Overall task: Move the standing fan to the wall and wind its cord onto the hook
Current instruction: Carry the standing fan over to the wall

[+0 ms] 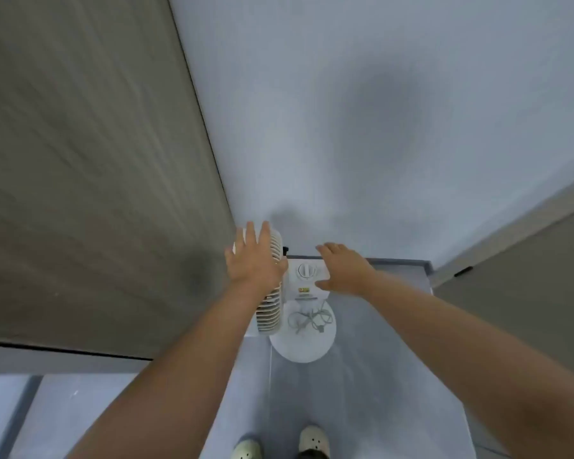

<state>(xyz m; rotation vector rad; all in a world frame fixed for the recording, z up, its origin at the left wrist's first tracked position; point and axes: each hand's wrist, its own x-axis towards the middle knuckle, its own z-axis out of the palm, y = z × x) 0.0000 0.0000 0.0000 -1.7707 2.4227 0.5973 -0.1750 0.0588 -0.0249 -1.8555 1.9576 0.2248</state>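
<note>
The fan (307,289) stands upright on its round base (304,346), its pole running straight down away from the camera. The grille (269,313) is seen edge-on and faces left toward a wood-grain panel (80,160). The housing with its dial (306,271) reaches right from the grille. The fan sits in the corner, close to the pale wall (345,127) ahead and the panel. The cord (309,319) lies in a loose bundle on the base.

The floor (362,376) is pale grey, and a second panel (527,293) closes the right side. Pale shoes (314,440) show at the bottom edge.

Both arms stretch forward. The left hand (254,260) lies flat on the grille's top rim, fingers straight and spread, gripping nothing. The right hand (345,273) is palm down at the housing's right edge, fingers extended; whether it touches is unclear.
</note>
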